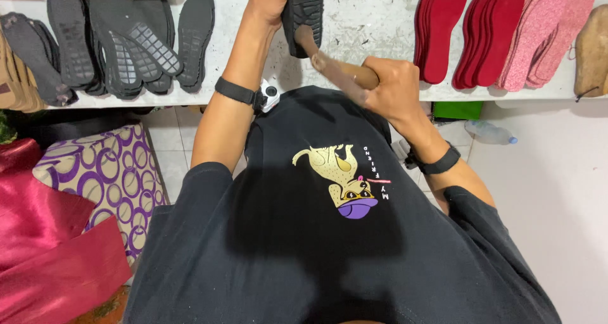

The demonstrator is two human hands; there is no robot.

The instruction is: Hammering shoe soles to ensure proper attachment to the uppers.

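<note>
Black sole, upright on white counter, clamped in left grip. Wooden tool, blurred, clamped in right grip, its head touching sole. Black soles at left; red insoles and pink insoles at right. Plastic bottle on floor.

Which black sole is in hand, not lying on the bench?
The black sole gripped upright by the left hand; the other black soles lie flat, fanned at the bench's left end.
</note>
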